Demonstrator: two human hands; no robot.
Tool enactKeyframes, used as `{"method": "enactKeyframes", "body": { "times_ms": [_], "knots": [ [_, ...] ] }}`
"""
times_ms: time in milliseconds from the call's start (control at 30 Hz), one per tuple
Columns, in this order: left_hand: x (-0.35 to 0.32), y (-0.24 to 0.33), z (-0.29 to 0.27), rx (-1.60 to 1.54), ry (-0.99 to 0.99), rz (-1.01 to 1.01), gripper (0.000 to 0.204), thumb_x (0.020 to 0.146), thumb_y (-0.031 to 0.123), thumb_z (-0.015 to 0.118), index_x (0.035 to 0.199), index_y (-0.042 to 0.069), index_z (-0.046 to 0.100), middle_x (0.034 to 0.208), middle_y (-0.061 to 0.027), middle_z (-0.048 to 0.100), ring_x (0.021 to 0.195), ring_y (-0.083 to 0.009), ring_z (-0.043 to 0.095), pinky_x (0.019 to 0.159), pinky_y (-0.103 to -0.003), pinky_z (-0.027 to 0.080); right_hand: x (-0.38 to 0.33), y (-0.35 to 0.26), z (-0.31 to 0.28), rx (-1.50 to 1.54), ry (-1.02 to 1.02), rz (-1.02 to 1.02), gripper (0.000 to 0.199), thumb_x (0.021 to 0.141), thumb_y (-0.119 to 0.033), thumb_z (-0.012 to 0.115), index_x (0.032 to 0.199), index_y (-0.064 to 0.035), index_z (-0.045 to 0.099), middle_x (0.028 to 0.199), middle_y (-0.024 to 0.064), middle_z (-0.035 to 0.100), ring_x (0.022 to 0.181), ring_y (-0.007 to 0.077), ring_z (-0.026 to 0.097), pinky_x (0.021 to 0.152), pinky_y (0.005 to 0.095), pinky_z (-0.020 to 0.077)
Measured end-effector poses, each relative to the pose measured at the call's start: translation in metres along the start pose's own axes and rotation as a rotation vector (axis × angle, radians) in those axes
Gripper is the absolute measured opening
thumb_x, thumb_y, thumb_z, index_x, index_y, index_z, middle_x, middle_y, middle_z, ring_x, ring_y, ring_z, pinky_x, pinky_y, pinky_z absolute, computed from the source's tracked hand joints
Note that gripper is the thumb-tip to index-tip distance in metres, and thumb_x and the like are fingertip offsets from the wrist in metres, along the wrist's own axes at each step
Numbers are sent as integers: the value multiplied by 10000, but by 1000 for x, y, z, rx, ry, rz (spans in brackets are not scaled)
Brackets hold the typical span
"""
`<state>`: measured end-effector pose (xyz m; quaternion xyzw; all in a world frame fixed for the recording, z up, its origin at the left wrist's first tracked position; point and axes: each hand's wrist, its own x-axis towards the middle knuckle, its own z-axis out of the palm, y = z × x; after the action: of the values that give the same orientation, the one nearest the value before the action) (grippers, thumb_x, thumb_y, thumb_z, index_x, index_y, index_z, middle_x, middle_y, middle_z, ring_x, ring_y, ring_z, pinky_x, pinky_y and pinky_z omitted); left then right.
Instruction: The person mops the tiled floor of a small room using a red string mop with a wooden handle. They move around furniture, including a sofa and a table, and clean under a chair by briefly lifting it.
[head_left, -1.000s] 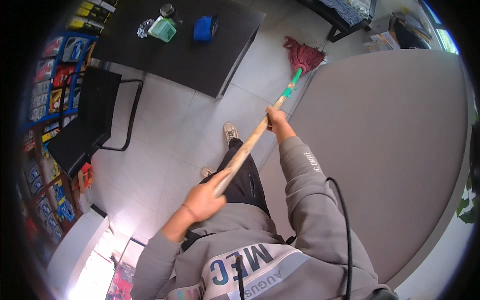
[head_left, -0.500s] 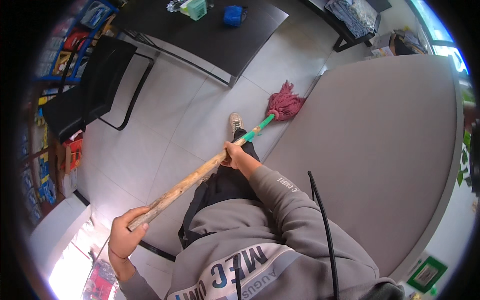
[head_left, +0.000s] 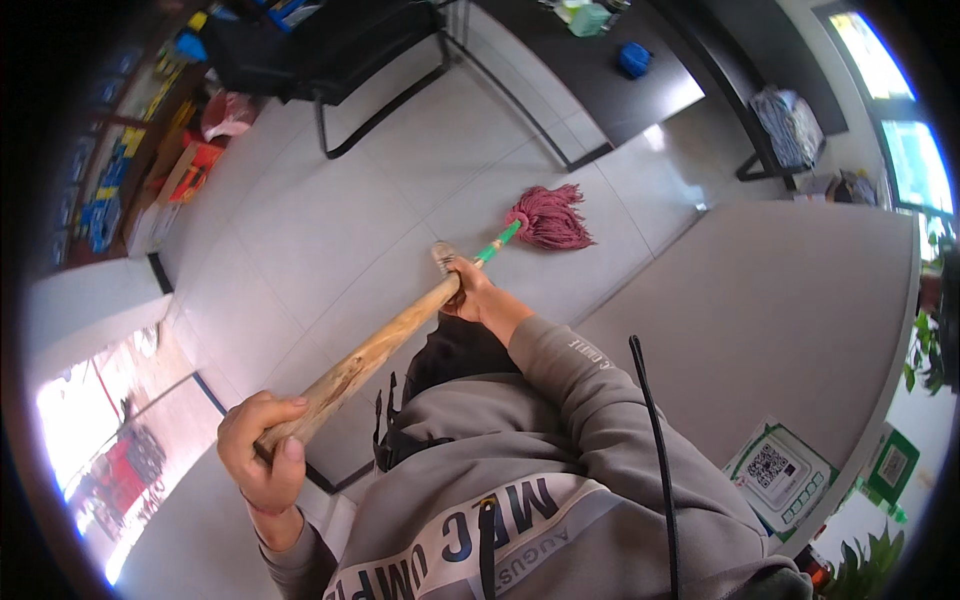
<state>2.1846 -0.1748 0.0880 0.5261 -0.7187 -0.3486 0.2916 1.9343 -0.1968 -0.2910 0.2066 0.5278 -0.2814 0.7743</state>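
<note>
A mop (head_left: pixel 375 355) with a long wooden handle slants across the view, from the lower left up to the floor ahead. My left hand (head_left: pixel 262 445) wraps round the top end of the handle, thumb along its side. Farther down, my right hand (head_left: pixel 472 287) is closed round the shaft, just short of a green stretch. The dark red string mop head (head_left: pixel 552 217) lies on the tiled floor with its strands fanned to the right. One of my shoes (head_left: pixel 443 255) shows beside the handle, partly hidden by my right hand.
A grey panel-like counter (head_left: pixel 740 320) stands close on my right. Ahead is a dark desk (head_left: pixel 610 95) with a blue object (head_left: pixel 634 60) on it. A black chair (head_left: pixel 330 60) is at the upper left, near stocked shelves (head_left: pixel 110 180). Pale floor tiles (head_left: pixel 330 230) spread between them.
The mop head has come away from the counter's base and its strands now point right. My view has turned, so desk and chair sit farther right. Both hands keep their hold on the handle.
</note>
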Motion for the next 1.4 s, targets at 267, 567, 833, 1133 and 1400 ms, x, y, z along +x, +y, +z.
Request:
{"method": "enactKeyframes", "body": {
  "times_ms": [267,567,833,1133,1400],
  "knots": [
    [-37,-100,-125,-121,423,-36,482,887,426,552,753,-37,566,631,-112,493,572,-209,467,574,-353,397,55,82,180,-178,-213,166,291,829,-399,561,828,-110,524,759,51,574,668,236,603,615,372,532],
    [-64,-190,-297,32,721,-165,526,908,479,564,690,0,566,567,-75,457,512,-216,477,497,-348,385,158,215,417,-360,-261,419,338,875,-440,487,887,-105,534,841,56,563,686,229,564,648,385,520],
    [-130,-291,-446,119,688,-184,187,740,235,656,769,52,681,554,-21,427,479,-207,485,465,-324,428,263,367,633,-720,-380,708,427,849,-471,520,912,-49,541,818,57,607,727,231,614,649,376,520],
    [-187,-440,-624,300,740,-253,181,702,192,722,820,78,644,621,-7,444,490,-190,427,456,-311,367,359,602,891,-1102,-174,576,343,816,-370,608,770,-58,475,586,30,519,496,178,535,522,325,516],
    [-258,-505,-730,542,932,-991,355,612,88,660,965,62,645,685,-55,477,599,-241,508,550,-352,441,440,845,1058,-1367,-444,634,122,866,-211,566,832,-124,487,649,33,535,520,174,535,480,331,489]
  ]
}}
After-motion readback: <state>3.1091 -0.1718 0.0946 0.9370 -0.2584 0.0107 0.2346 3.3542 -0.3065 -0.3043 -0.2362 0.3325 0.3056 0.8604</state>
